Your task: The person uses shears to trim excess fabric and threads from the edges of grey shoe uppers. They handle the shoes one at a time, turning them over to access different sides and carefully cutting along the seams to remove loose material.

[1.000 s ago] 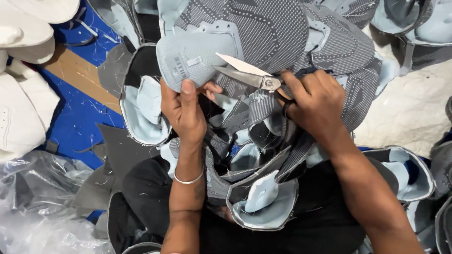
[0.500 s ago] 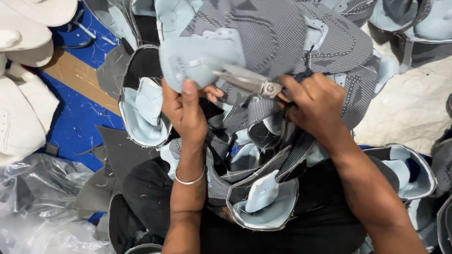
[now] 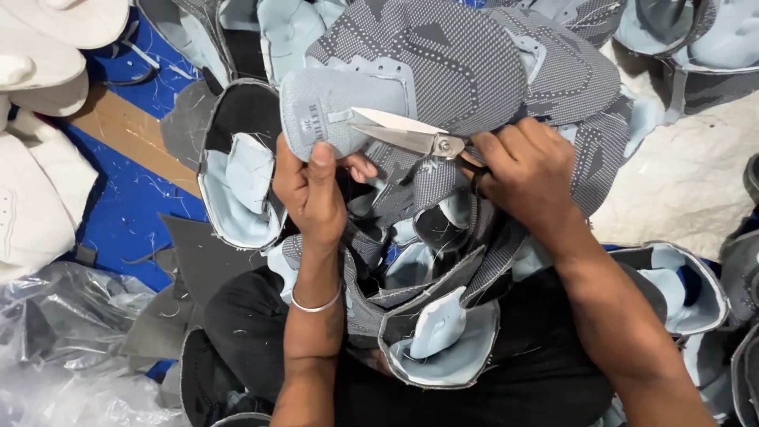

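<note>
Grey knit shoe upper pinched by left hand; right hand grips steel scissors.

Grey dotted-knit shoe upper with pale blue tongue, silver scissors, blue floor.

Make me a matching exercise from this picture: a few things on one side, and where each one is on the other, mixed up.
Things:
1. scissors
2. grey shoe tongue
3. silver bangle
4. clear plastic bags

Places:
A. pinched by the left hand
B. on the floor at the lower left
C. in the right hand, blades open at the tongue's edge
D. round the left wrist

Pairs: 1-C, 2-A, 3-D, 4-B
</note>
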